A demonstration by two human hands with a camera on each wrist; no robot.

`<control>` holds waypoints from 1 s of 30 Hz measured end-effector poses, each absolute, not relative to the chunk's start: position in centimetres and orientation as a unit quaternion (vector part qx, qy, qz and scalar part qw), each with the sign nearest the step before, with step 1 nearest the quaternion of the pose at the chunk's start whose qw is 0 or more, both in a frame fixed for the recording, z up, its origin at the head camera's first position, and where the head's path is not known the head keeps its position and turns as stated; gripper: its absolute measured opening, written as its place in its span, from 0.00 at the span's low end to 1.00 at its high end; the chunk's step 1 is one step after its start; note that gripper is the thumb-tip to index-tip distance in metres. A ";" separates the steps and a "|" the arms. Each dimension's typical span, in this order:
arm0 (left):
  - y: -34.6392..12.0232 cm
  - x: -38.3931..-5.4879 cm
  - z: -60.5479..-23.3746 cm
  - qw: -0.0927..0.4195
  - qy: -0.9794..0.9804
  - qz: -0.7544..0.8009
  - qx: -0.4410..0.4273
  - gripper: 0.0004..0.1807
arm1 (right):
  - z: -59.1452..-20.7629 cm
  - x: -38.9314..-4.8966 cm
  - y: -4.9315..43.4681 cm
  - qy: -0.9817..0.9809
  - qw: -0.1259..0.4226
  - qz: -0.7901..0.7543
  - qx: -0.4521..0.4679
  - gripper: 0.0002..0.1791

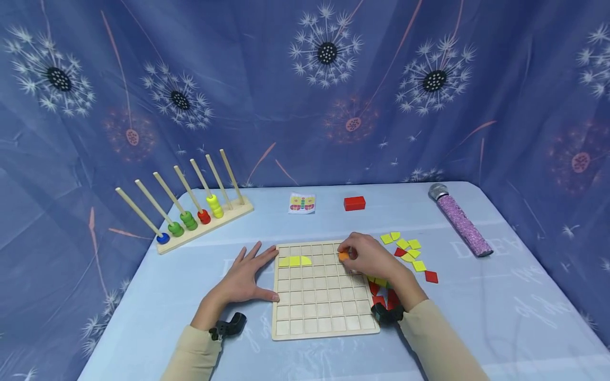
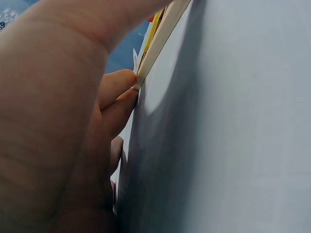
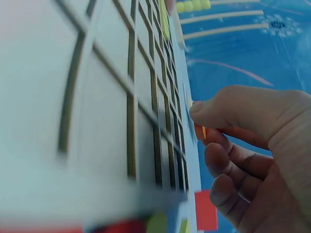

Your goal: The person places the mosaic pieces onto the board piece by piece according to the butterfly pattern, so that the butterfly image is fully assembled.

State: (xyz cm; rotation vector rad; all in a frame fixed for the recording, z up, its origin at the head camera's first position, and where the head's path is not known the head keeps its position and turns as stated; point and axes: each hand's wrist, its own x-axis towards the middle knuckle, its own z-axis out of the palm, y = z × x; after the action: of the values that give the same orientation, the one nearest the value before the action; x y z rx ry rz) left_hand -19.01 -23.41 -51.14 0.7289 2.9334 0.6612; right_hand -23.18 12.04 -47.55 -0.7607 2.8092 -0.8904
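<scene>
A wooden grid board (image 1: 309, 310) lies on the table between both hands. In its upper left cells sits a short row of yellow tiles (image 1: 294, 261), the rightmost with a rounded corner. My left hand (image 1: 242, 278) has its fingers spread flat beside the board, with index fingertip and thumb touching its left edge. Over the upper right cells, my right hand (image 1: 371, 256) pinches a small orange tile (image 1: 343, 256) between thumb and index finger. The right wrist view shows this orange tile (image 3: 200, 131) held above the grid; its exact shape is partly hidden by the fingers.
Loose yellow tiles (image 1: 419, 265) and red tiles (image 1: 431, 277) lie right of the board, some under the right forearm. Behind stand a bead-and-peg rack (image 1: 224, 216), a butterfly picture card (image 1: 302, 203), a red block (image 1: 355, 203) and a glittery microphone (image 1: 462, 222).
</scene>
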 end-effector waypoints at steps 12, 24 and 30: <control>-23.2 -19.1 -51.1 0.018 0.947 0.218 0.236 0.63 | -47.8 -23.7 8.2 0.926 0.039 -0.246 -0.285 0.11; -23.1 -19.0 -50.9 0.021 0.948 0.216 0.233 0.63 | -48.3 -23.6 6.4 0.920 0.043 -0.246 -0.303 0.13; -23.1 -19.0 -50.6 0.030 0.948 0.217 0.230 0.63 | -48.5 -23.5 6.4 0.926 0.031 -0.241 -0.288 0.13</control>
State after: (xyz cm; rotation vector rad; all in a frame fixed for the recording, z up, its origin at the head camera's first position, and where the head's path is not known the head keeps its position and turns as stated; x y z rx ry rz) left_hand -18.96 -23.14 -50.64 0.7087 2.9235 0.6686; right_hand -23.51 6.41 -48.49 -0.8877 2.8536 -0.7416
